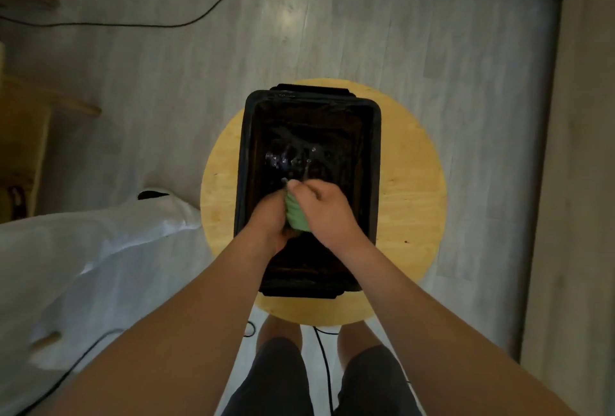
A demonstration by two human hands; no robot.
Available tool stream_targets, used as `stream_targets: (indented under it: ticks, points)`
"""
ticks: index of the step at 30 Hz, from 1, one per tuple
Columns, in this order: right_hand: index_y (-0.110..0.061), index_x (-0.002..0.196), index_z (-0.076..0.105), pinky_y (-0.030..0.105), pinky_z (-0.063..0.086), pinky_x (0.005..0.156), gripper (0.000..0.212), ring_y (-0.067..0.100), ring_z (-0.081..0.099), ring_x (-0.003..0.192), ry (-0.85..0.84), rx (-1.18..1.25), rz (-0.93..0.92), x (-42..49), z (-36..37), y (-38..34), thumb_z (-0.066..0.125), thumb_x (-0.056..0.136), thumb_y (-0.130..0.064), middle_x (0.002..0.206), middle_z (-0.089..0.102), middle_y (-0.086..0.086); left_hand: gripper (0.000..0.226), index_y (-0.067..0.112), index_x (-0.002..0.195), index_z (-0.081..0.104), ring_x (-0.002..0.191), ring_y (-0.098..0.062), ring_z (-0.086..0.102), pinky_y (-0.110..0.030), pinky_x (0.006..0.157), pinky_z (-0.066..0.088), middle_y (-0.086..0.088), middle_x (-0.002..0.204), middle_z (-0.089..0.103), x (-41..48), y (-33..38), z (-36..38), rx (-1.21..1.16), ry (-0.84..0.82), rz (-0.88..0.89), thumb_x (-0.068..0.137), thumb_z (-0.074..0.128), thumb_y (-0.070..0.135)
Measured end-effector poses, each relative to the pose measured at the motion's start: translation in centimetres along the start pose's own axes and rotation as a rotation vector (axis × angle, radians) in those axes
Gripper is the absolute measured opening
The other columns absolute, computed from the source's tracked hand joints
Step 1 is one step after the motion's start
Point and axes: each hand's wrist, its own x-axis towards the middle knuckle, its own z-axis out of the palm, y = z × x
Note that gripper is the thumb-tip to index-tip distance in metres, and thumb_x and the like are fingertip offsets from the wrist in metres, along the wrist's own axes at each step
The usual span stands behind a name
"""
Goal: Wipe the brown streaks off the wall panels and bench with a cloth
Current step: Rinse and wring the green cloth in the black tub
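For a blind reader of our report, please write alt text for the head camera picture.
The left hand and right hand grip a green cloth over water in a black tub, which stands on a round wooden stool.

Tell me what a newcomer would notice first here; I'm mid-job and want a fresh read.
The green cloth stands out at the centre, gripped between the left hand and the right hand over a black tub with liquid glinting inside. The tub sits on a round wooden table on the grey floor. A white sheet lies at the left, and a black cable runs across the floor at the top.
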Motion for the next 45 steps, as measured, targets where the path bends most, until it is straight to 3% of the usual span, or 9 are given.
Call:
stream_targets:
  ticks: [6,10,14,19,25,31,36,40,45]
  points:
    - [-0.004,0.106,0.06,0.038,0.045,0.066,0.04,0.039,0.066,0.09,0.292,-0.575,0.029,4.5,0.9,4.4,0.039,0.11,-0.038,0.099,0.067,0.02,0.026,0.011,0.109,0.071,0.104,-0.028,0.068,-0.039,0.089,0.052,-0.01,0.105,0.075,-0.6,-0.1,-0.1,0.072,-0.012,0.131,0.106,0.048,0.022]
    - [-0.01,0.144,0.033,0.043,0.044,0.097,0.05,0.04,0.045,0.126,0.296,-0.387,0.249,5.5,2.3,4.1,0.036,0.109,-0.045,0.144,0.039,0.023,0.032,0.022,0.13,0.061,0.108,-0.025,0.066,-0.042,0.089,0.052,-0.006,0.12,0.07,-0.8,-0.3,-1.1,0.108,0.044,0.18,0.102,0.043,0.022]
    - [-0.01,0.126,0.063,0.039,0.054,0.091,0.044,0.031,0.065,0.105,-0.069,-0.244,0.197,3.9,1.8,3.1,0.038,0.111,-0.042,0.118,0.069,0.013,0.047,0.031,0.155,0.031,0.119,-0.032,0.059,-0.055,0.098,0.052,-0.007,0.135,0.057,-1.3,-0.1,-0.1,0.03,0.081,0.144,0.109,0.04,0.032]
    - [-0.008,0.086,0.063,0.03,0.048,0.068,0.054,0.014,0.061,0.076,-0.06,-0.049,0.047,0.0,-0.5,0.6,0.045,0.107,-0.054,0.086,0.062,0.005,0.042,0.008,0.122,0.067,0.095,-0.031,0.072,-0.036,0.07,0.058,-0.018,0.111,0.073,-1.5,0.7,0.0,0.095,0.001,0.112,0.109,0.04,0.038]
    - [-0.019,0.135,0.042,0.029,0.038,0.087,0.047,0.017,0.051,0.107,0.173,-0.212,0.107,0.5,-1.6,0.1,0.042,0.106,-0.056,0.13,0.036,0.0,0.046,0.013,0.121,0.069,0.101,-0.026,0.075,-0.039,0.085,0.059,-0.013,0.111,0.077,-3.7,2.0,0.7,0.058,-0.054,0.148,0.11,0.039,0.046]
    - [-0.023,0.121,0.061,0.028,0.055,0.082,0.046,0.011,0.066,0.099,-0.029,-0.097,0.038,-1.7,-1.9,-1.7,0.051,0.1,-0.063,0.111,0.067,-0.006,0.056,0.005,0.131,0.063,0.101,-0.03,0.075,-0.042,0.08,0.06,-0.019,0.115,0.075,-5.4,3.2,0.5,-0.09,-0.081,0.106,0.111,0.033,0.048]
    - [-0.022,0.133,0.06,0.025,0.054,0.082,0.033,0.011,0.066,0.099,-0.057,-0.239,-0.141,-2.0,-2.4,-0.9,0.058,0.1,-0.015,0.113,0.067,-0.003,0.056,0.017,0.134,0.061,0.104,-0.028,0.073,-0.043,0.084,0.058,-0.012,0.118,0.074,-5.7,3.9,0.3,-0.006,-0.077,0.037,0.106,0.039,0.059]
    - [-0.024,0.124,0.05,0.022,0.054,0.074,0.034,0.009,0.066,0.091,-0.136,-0.118,-0.124,-1.6,-3.6,-2.0,0.054,0.096,-0.005,0.109,0.066,-0.005,0.056,0.014,0.135,0.06,0.105,-0.027,0.074,-0.041,0.079,0.062,-0.014,0.119,0.075,-5.6,3.9,-0.1,0.064,-0.131,0.048,0.107,0.039,0.057]
    - [-0.026,0.124,0.043,0.018,0.051,0.066,0.033,0.013,0.063,0.091,0.131,-0.192,-0.103,-0.7,-4.2,-2.0,0.064,0.099,-0.024,0.111,0.057,-0.003,0.039,0.018,0.12,0.07,0.101,-0.018,0.075,-0.042,0.091,0.061,-0.004,0.108,0.079,-5.8,4.4,-0.2,0.143,-0.133,0.164,0.105,0.05,0.049]
